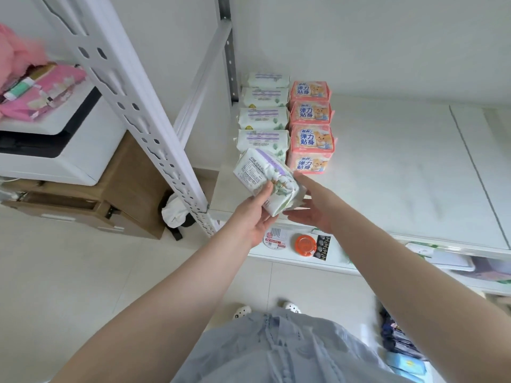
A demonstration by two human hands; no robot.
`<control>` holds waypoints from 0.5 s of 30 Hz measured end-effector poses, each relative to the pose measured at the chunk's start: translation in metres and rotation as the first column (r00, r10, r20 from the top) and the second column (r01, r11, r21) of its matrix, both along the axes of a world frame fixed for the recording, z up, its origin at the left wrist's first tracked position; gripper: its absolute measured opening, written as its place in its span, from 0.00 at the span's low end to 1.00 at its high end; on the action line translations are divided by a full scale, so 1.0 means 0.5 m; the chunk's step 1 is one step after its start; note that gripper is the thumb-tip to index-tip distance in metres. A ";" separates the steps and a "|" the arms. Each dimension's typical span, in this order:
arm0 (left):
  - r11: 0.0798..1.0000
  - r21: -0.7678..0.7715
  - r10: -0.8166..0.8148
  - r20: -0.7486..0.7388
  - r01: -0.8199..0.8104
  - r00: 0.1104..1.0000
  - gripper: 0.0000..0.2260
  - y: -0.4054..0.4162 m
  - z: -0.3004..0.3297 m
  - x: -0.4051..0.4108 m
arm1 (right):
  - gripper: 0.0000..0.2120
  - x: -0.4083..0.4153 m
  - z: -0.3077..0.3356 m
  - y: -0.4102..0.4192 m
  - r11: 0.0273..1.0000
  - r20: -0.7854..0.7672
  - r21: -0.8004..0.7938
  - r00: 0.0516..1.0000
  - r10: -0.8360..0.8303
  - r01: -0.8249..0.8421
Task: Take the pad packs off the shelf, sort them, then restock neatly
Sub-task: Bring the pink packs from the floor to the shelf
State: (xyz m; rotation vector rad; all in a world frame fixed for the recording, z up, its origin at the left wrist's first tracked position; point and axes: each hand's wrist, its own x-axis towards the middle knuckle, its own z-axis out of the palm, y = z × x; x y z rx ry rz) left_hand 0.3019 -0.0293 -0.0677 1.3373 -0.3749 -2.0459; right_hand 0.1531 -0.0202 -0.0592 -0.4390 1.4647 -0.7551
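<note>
On the white shelf (pixel 401 167) two rows of pad packs run from back to front: a row of white-and-purple packs (pixel 262 118) on the left and a row of pink packs (pixel 311 134) beside it. My left hand (pixel 255 217) grips one more white-and-purple pack (pixel 265 179), tilted, just above the shelf's front left corner, in front of the white row. My right hand (pixel 309 210) lies beside that pack with straight fingers touching its right end.
A white perforated upright (pixel 154 128) of the rack stands just left of the pack. The lower shelf holds a tape roll (pixel 273 240), an orange tin (pixel 305 245) and a battery card. A white printer (pixel 55 145) on a brown cabinet stands at left.
</note>
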 end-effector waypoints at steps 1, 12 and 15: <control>0.999 0.007 -0.032 0.018 0.032 0.999 0.10 0.005 -0.005 0.010 | 0.19 0.003 0.000 0.002 1.000 -0.002 -0.011 1.000 0.002 -0.002; 0.987 -0.126 -0.093 0.028 0.096 0.995 0.17 -0.045 0.012 0.080 | 0.16 0.011 0.005 0.023 0.897 -0.027 -0.430 0.991 -0.132 0.107; 0.976 -0.213 -0.055 -0.021 0.049 0.998 0.19 -0.049 0.007 0.083 | 0.24 0.015 0.003 0.014 0.879 -0.038 -0.460 0.986 -0.162 0.127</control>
